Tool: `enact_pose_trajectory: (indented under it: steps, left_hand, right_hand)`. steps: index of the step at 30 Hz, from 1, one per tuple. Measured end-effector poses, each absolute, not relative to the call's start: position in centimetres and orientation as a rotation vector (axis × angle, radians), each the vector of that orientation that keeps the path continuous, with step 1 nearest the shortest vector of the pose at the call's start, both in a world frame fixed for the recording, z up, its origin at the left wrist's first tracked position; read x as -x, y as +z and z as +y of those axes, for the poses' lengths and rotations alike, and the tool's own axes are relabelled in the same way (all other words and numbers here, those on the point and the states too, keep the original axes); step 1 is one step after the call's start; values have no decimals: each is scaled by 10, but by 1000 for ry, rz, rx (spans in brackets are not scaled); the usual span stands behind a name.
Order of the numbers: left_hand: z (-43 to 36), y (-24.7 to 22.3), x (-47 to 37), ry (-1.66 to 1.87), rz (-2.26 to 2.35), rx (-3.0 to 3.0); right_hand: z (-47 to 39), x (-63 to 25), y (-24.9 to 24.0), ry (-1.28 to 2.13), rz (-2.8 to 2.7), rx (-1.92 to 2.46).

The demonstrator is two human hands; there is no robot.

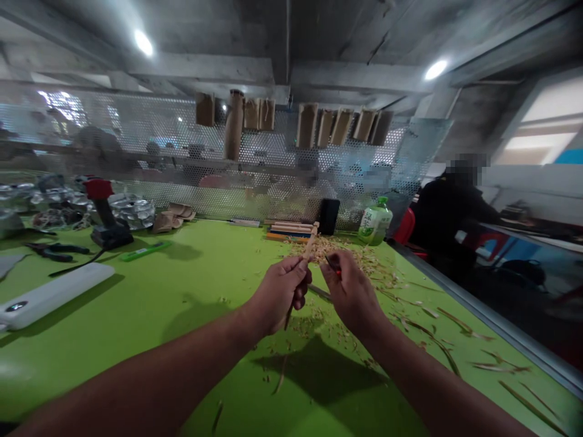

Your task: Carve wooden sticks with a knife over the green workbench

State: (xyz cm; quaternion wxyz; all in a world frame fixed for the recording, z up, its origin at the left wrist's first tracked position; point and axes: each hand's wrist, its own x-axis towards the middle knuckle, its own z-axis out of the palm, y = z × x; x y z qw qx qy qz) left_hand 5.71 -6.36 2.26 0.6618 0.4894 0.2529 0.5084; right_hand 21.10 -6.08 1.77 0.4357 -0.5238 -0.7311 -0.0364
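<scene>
My left hand [279,294] is closed round a slim strip of pale wood or bamboo [312,244], which slants up and away from me. Its lower end pokes out beneath the fingers. Just to the right, my right hand [353,296] pinches a small tool with red and black parts [334,266]; most of it is hidden by the fingers, so its kind is unclear. A narrow grey strip [320,293] shows between the hands, low down. Wood shavings [359,258] are scattered over the green table [218,267] around both hands.
On the left are a cordless drill [109,218], pliers [57,250], a green cutter [146,250] and a long white device [59,296]. At the back stand a dark phone-like slab [328,216] and a green-capped bottle [376,223]. A person [449,209] sits at right.
</scene>
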Motion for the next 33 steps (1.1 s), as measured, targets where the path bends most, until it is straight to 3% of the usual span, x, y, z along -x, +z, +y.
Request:
enact_pose_trajectory:
  steps: [10,23,33]
  left_hand:
    - [-62,24,-55,1175,550,-1126]
    - [-63,23,-57,1150,717,-1308]
    - [-62,23,-59,1196,785,-1320]
  right_hand:
    - [-59,-221,21,23,-1779,1142]
    - [-63,-216,22,-205,-2013,1331]
    - [-62,-221,25,-113,-1860,1225]
